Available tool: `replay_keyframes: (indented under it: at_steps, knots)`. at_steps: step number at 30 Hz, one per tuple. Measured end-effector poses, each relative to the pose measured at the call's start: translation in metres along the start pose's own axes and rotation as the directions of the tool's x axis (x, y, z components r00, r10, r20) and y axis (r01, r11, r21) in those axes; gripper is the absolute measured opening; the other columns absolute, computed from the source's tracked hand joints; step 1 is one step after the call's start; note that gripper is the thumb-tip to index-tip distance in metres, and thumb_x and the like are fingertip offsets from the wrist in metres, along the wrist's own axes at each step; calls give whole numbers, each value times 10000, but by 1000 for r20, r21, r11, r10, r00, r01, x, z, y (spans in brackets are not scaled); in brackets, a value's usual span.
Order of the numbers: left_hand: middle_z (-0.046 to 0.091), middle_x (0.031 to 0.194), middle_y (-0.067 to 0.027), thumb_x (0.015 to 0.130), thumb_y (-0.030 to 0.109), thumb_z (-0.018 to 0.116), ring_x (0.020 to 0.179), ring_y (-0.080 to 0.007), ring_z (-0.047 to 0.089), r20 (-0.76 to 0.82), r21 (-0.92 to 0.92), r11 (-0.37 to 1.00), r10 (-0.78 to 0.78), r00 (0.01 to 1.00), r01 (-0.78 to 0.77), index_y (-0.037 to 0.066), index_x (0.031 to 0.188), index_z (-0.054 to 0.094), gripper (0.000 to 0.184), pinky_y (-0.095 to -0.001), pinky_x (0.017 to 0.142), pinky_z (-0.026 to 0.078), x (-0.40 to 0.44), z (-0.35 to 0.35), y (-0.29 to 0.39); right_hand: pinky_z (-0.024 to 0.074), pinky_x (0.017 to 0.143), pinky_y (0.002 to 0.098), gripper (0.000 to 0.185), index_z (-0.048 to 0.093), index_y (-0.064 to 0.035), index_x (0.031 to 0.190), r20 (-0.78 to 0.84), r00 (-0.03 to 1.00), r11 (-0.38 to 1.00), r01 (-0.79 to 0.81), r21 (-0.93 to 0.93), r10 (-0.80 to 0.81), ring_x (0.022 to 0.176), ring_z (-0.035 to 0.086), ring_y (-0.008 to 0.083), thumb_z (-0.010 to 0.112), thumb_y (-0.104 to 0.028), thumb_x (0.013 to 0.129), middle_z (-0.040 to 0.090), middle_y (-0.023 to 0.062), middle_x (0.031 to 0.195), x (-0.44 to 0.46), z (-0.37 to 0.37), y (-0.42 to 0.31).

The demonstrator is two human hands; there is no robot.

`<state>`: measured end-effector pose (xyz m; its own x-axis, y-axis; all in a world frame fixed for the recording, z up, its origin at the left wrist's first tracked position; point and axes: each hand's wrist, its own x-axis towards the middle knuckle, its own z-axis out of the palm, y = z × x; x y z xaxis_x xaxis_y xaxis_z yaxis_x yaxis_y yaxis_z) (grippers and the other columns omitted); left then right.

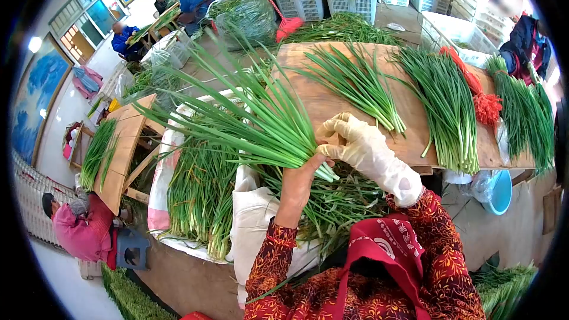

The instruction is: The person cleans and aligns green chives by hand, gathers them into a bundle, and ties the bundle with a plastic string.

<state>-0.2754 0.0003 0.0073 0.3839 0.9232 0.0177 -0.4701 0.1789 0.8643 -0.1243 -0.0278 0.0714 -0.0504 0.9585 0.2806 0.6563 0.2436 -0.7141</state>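
A fanned bunch of long green stalks point(278, 124) is gripped near its pale lower ends by my bare left hand point(301, 185). My right hand point(357, 145), in a cream glove with bare fingertips, is bent at the bunch's right side with its fingers pressed together; what they pinch is too small to make out. Beyond my hands, a small loose bunch point(358, 86) lies on the wooden board point(290, 53). To its right lies a thicker bunch point(447, 106). Below my hands are loose leaves point(355, 201).
A white-lined container point(159, 195) of stalks stands at left. Red ties point(487, 108) lie on the board, with a blue basin point(499, 192) below. Co-workers sit at left and far back; another person point(527, 47) stands at right. Crates point(352, 5) are stacked behind.
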Motion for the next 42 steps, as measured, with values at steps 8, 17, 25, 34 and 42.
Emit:
replay_keyframes:
  at_steps: [8,17,25,34,42]
  knots:
    - [599,865,-69,818,39,589,750,-158,601,-206,164,986,41,978,-6,-19,1017,568,208,-272,668,487,-5,3,-4,450,625,289,215,604,-57,861,102,995,734,-68,676,-2,675,548,136,591,-271,842,574,26,778,-6,8,9]
    - [553,882,30,888,160,543,685,-80,491,53,-662,746,142,988,-72,42,1246,411,399,-227,602,474,39,-30,33,497,656,389,230,636,-131,922,-118,992,992,-65,-104,53,765,626,280,626,-297,763,629,102,852,-24,-16,91]
    - [492,786,14,865,183,594,660,-75,450,96,-469,863,-160,982,187,74,955,507,166,-257,622,421,29,17,-51,483,639,407,270,623,-60,764,-237,937,589,-346,-730,257,690,612,314,663,-321,708,607,148,750,-8,-25,152]
    - [533,824,-15,851,129,605,663,-89,483,14,-368,905,-224,974,213,66,994,524,176,-288,632,449,23,16,-54,419,481,248,324,623,-69,865,20,839,689,-461,559,544,537,513,111,506,-372,869,578,16,670,-20,-45,110]
    - [576,1001,-65,856,130,596,695,-69,521,13,-309,931,-199,980,193,68,1023,526,191,-260,653,487,21,16,-39,355,555,172,261,593,-79,905,171,898,426,-351,834,406,591,422,42,523,-331,900,509,-42,705,-44,13,57]
